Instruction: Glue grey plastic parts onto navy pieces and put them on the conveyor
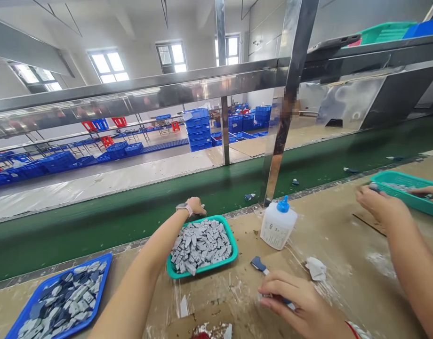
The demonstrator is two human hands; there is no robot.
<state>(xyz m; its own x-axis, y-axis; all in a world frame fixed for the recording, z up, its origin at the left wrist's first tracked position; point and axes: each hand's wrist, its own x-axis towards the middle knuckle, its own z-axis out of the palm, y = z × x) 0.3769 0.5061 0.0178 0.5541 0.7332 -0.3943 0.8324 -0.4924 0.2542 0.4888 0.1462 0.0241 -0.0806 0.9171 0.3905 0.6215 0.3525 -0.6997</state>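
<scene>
My left hand (192, 206) reaches past the far rim of a teal tray (202, 269) to the edge of the belt, its fingertips curled and partly hidden. The tray is heaped with small grey-blue blocks (200, 246). My right hand (294, 306) grips a narrow blue-and-grey piece (259, 265) above the film-covered bench (234, 294). A white plastic bottle with a blue nozzle cap (278, 223) stands beyond that hand, and a crumpled white scrap (316, 268) lies to its right.
A blue tray of grey and dark blocks (63, 301) sits at the bench's left. A co-worker's hands (380, 205) work at a teal basket (403, 190) on the right. A green conveyor belt (139, 209) with scattered small pieces runs behind the bench, crossed by a steel upright (278, 141).
</scene>
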